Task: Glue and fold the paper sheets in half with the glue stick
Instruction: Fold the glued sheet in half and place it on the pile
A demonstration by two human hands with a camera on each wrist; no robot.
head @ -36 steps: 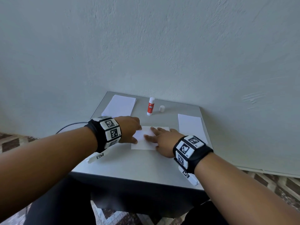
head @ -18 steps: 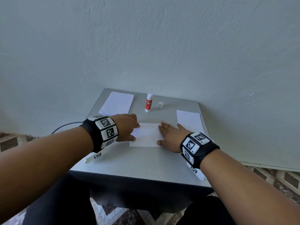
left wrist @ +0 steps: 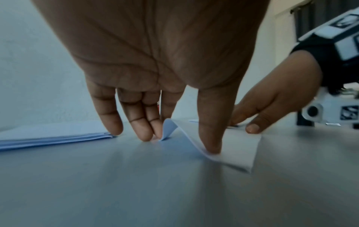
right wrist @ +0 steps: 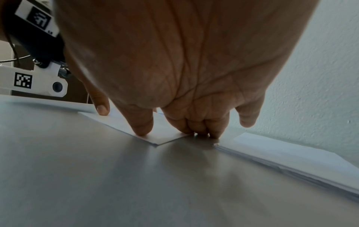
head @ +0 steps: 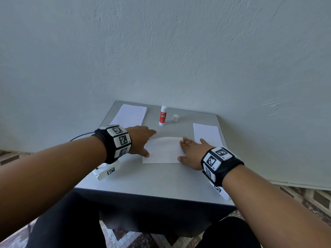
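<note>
Since half a second ago the right hand point(head: 192, 153) has slid outward to the right edge of the sheet point(head: 163, 151), and the left hand point(head: 141, 140) has stayed at the left edge, so more of the white paper shows between them. A second ago the right hand lay over the sheet's middle.

The sheet is a folded white rectangle, thin and matte, lying flat on the bench point(head: 161, 179) between the two hands. In the left wrist view its far left corner curls up beside the fingertips point(left wrist: 147, 136), while the left thumb presses its near edge down. The left fingers are straight and spread, gripping nothing. The right hand also lies flat and open: in the right wrist view its thumb presses the sheet's near corner point(right wrist: 155, 138) and the other fingers touch the bench just beyond the sheet's edge.

The bench top is smooth, grey and faintly glossy. Beyond the left hand lies a stack point(head: 129, 114) of white sheets, its layered edges visible. Just beyond the right hand lies a second white pile point(head: 206, 134). Beyond the gap between the hands stands the glue stick point(head: 163, 115), a red and white cylinder, upright, with its small white cap point(head: 175, 118) standing just right of it. The wall point(head: 179, 51) behind is pale and roughly textured.
</note>
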